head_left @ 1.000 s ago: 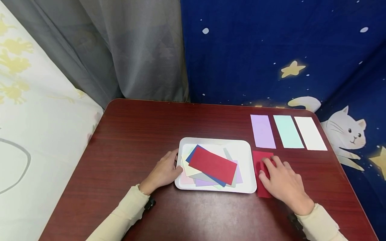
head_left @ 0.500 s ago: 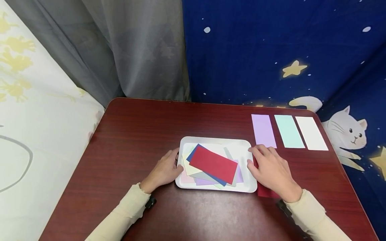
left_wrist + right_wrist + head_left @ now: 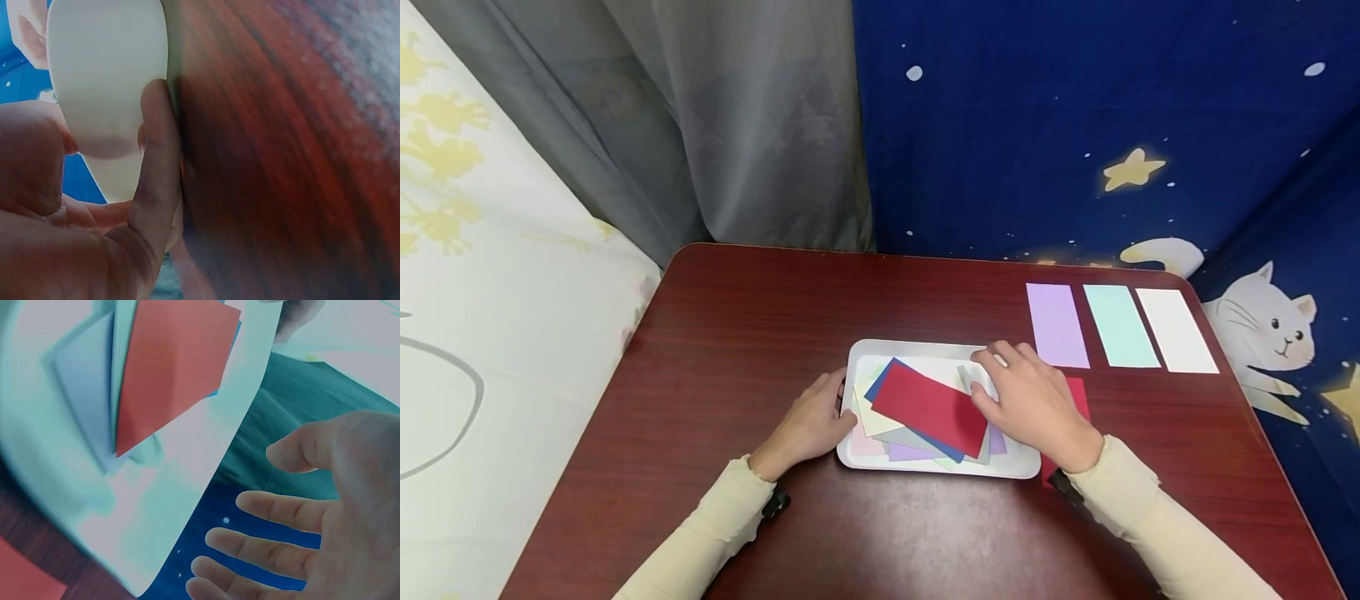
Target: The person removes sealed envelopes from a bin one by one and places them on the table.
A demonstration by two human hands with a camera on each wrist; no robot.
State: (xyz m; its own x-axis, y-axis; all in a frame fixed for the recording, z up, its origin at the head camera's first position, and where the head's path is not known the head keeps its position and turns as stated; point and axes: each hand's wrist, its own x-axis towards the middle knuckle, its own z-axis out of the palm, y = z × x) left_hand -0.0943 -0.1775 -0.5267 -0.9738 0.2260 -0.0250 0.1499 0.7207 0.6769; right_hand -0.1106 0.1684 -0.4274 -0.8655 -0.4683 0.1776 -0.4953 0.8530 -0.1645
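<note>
My left hand (image 3: 805, 425) grips the left end of a white tray (image 3: 1022, 465), thumb at the rim. In the left wrist view, the tray wall (image 3: 106, 69) sits between thumb and fingers. Coloured paper cards lie overlapping in the tray, a red card (image 3: 928, 410) on top of a blue card (image 3: 877, 385). Over the tray's right side hovers my right hand (image 3: 1033, 400), fingers spread and slightly bent, holding nothing. In the right wrist view its fingers (image 3: 275, 506) stand apart from the cards. A second red card (image 3: 1079, 398) lies on the table, partly hidden behind the right wrist.
A lilac card (image 3: 1057, 327), a mint card (image 3: 1122, 327) and a white card (image 3: 1177, 331) lie in a row at the table's back right. Grey curtain (image 3: 775, 125) and blue star-patterned cloth (image 3: 1000, 150) hang behind the wooden table (image 3: 760, 308).
My right hand has left the red card on the table and moved left, over the tray's right rim and above the cards. The left hand and the tray have stayed in place.
</note>
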